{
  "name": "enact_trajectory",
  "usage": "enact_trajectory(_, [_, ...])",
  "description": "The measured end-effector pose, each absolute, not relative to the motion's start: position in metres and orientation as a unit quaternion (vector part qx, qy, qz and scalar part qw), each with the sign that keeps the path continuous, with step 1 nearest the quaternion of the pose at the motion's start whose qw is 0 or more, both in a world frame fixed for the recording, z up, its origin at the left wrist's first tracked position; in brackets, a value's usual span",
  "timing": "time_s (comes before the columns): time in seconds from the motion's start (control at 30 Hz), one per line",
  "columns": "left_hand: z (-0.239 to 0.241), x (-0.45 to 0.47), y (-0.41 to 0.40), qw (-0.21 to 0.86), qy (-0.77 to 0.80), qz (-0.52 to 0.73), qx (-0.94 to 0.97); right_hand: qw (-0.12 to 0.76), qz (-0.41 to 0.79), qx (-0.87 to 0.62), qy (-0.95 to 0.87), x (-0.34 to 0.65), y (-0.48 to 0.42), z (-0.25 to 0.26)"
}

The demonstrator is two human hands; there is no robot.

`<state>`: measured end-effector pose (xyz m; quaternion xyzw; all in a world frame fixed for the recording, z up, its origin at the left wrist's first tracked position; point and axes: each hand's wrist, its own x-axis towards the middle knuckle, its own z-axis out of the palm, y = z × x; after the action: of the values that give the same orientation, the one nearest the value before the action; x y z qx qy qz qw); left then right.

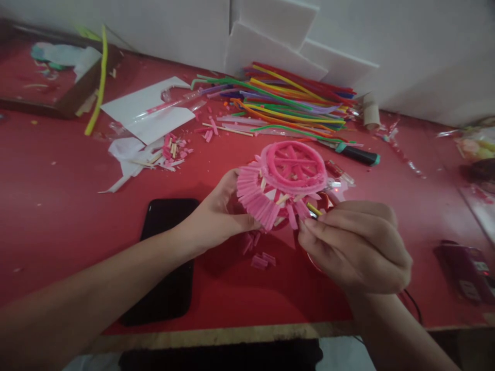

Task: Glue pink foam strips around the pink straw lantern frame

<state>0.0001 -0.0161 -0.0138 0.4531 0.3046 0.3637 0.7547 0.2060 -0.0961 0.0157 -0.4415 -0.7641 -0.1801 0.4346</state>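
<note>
A pink craft piece (pixel 296 188) of fuzzy pipe cleaners sits tilted in my left hand (pixel 222 211). Its top is a ring crossed by spokes, and below that short pink strips (pixel 257 198) fan out like a skirt, with pale wooden sticks showing between them. My left thumb and fingers grip it from the left and underneath. At its lower right edge my right hand (pixel 356 242) is closed in a pinch against the strips. A small yellow-tipped thing (pixel 314 209) shows by those fingertips; what the pinch holds is mostly hidden.
A black phone (pixel 166 278) lies under my left forearm. Behind are colourful pipe cleaners (pixel 294 103), a black-and-teal cutter (pixel 358 153), a cardboard tube (pixel 371 111) and white paper (pixel 150 108). Pink scraps (pixel 264 260) lie below the craft piece. A dark red device (pixel 466 270) is at right.
</note>
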Motion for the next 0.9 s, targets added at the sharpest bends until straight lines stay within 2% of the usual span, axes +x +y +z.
enact_trajectory(0.5, [-0.0123,0.0018,-0.0166,0.739,0.308,0.382,0.462,0.411,-0.158,-0.459,-0.772,0.2035,-0.0996,0.0186])
enact_trajectory(0.9, [-0.0183,0.0027,-0.017,0.766,0.262,0.4,0.43,0.43,-0.129,-0.457,-0.768,0.2025,-0.0916,0.0227])
